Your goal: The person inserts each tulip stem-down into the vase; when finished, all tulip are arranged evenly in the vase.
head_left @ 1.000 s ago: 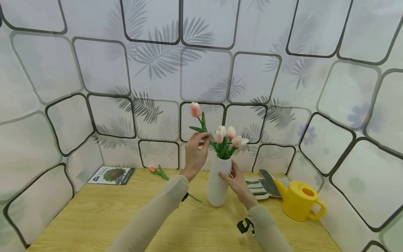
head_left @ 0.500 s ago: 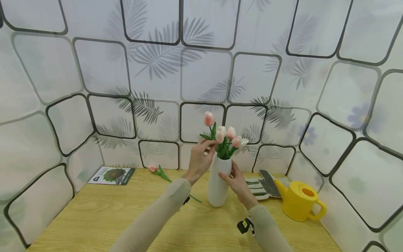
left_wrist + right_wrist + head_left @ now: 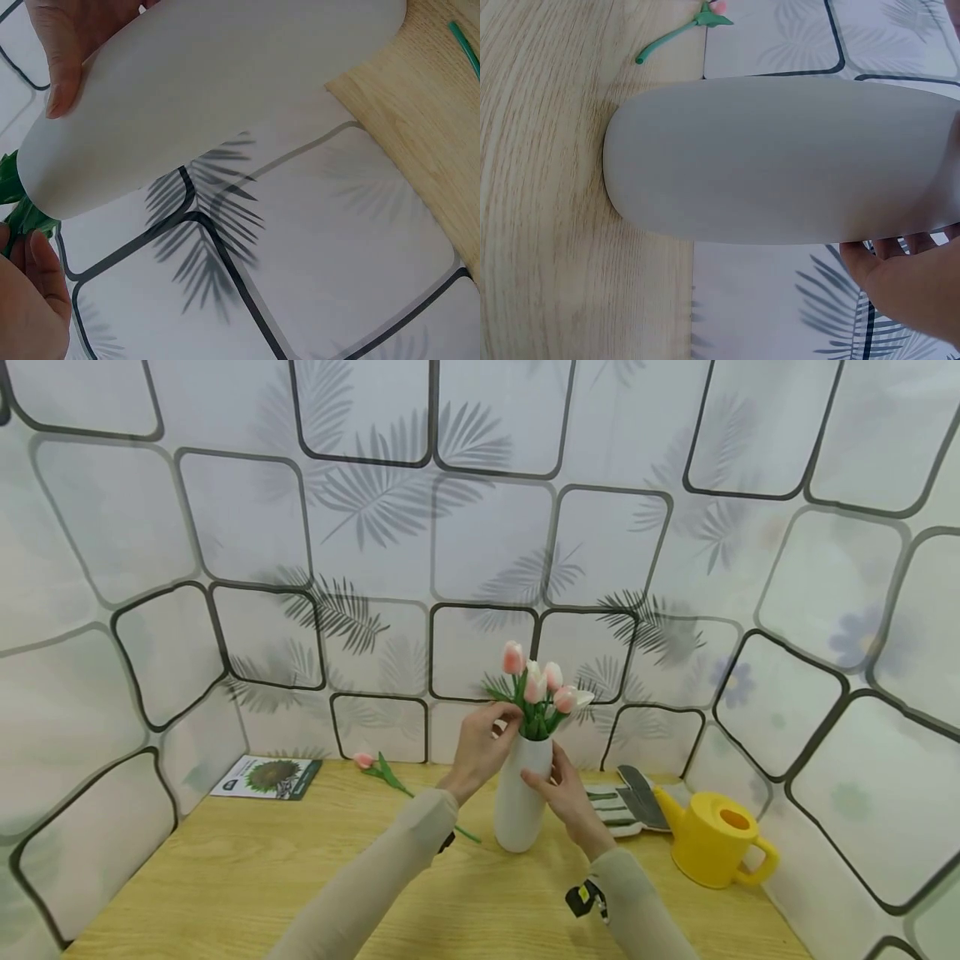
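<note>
A white vase (image 3: pixel 520 793) stands upright on the wooden table, with several pink and white tulips (image 3: pixel 535 687) in its mouth. Just left of the mouth, my left hand (image 3: pixel 480 743) pinches the stem of a pink tulip (image 3: pixel 513 657), whose head rises above the others. Its lower stem is hidden behind the fingers and leaves. My right hand (image 3: pixel 570 797) grips the vase from the right, thumb across the front. In the left wrist view, green leaves (image 3: pixel 26 217) show between the left fingertips and the vase rim. The vase side (image 3: pixel 780 161) fills much of the right wrist view.
Another pink tulip (image 3: pixel 386 772) lies on the table (image 3: pixel 225 877), left of the vase, its stem passing behind the left forearm. A sunflower packet (image 3: pixel 270 777) lies at back left. On the right are a striped glove (image 3: pixel 611 810) and a yellow watering can (image 3: pixel 708 835).
My left hand has moved right and down with the pink tulip, bringing it from apart at the left to against the bunch over the vase. My right hand has stayed on the vase.
</note>
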The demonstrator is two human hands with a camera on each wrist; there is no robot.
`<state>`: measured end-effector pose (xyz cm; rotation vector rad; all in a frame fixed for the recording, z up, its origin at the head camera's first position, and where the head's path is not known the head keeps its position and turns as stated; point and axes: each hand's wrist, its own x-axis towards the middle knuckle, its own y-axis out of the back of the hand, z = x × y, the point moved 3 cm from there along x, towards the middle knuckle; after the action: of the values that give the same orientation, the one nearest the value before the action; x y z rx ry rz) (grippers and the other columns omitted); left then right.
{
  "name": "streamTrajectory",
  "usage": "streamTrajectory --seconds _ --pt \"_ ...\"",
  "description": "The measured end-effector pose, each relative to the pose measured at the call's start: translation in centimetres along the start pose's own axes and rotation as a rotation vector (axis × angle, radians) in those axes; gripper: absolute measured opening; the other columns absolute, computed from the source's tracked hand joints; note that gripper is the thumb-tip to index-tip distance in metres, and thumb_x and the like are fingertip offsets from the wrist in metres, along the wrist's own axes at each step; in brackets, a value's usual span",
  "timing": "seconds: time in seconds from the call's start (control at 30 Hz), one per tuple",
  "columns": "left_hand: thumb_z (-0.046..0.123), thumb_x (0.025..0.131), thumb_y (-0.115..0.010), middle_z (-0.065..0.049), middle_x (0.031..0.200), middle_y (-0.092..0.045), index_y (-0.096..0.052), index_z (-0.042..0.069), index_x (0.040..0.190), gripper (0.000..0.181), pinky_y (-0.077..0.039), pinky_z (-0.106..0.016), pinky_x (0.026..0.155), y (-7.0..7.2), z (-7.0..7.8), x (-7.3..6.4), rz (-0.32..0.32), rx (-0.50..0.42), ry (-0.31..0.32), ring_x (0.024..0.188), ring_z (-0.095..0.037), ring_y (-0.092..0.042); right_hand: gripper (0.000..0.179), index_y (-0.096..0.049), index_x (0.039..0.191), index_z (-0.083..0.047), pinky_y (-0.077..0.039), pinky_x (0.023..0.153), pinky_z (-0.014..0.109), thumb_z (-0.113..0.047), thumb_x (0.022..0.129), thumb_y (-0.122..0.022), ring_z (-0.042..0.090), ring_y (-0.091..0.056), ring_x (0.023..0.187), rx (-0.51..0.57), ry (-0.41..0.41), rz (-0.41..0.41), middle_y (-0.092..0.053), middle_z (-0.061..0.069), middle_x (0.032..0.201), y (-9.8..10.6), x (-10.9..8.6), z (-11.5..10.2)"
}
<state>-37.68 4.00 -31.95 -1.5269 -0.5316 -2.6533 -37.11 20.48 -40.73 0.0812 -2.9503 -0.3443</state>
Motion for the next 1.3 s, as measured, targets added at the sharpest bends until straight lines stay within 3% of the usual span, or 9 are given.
streamTrajectory --seconds 0.43,0.8,1.07,1.3 --pt "0.003 0.091 -0.067 -0.006 0.088 -0.072 -0.073 0.007 0.092 0.008 -0.053 -0.020 0.061 -0.3 -0.8 -0.8 -0.062 0.013 0.060 0.084 -0.017 -0.066 0.090 -0.013 0.158 -0.024 -0.027 0.116 0.060 -0.044 0.090 -0.069 0.036 -0.027 0.147 0.001 0.010 -0.001 -0.024 0.008 0.161 -0.1 0.1 0.4" --pt "0.003 0.090 -0.068 -0.005 0.094 -0.072 -0.074 0.008 0.096 0.010 -0.052 -0.019 0.061 -0.2 -1.1 -0.8 -0.116 0.039 0.075 0.091 -0.019 -0.065 0.088 -0.013 0.158 -0.023 -0.028 0.116 0.060 -0.040 0.092 -0.068 0.037 -0.027 0.146 -0.013 0.014 0.012 -0.024 0.009 0.161 -0.1 0.1 0.2" --pt "0.011 0.091 -0.070 -0.006 0.093 -0.072 -0.067 0.008 0.093 0.005 -0.055 -0.022 0.063 0.0 -1.2 -0.6 -0.036 -0.057 0.171 0.088 -0.018 -0.068 0.089 -0.013 0.158 -0.023 -0.027 0.116 0.060 -0.043 0.091 -0.069 0.037 -0.026 0.147 -0.009 0.024 0.005 -0.024 0.008 0.161 -0.1 0.1 0.2" --pt "0.006 0.089 -0.069 -0.007 0.090 -0.072 -0.066 0.006 0.091 0.003 -0.056 -0.020 0.065 -0.3 -1.4 0.0 -0.029 -0.034 0.210 0.086 -0.019 -0.069 0.089 -0.014 0.158 -0.023 -0.027 0.116 0.059 -0.043 0.090 -0.069 0.037 -0.028 0.146 -0.008 0.026 0.009 -0.024 0.008 0.161 0.0 0.1 0.2"
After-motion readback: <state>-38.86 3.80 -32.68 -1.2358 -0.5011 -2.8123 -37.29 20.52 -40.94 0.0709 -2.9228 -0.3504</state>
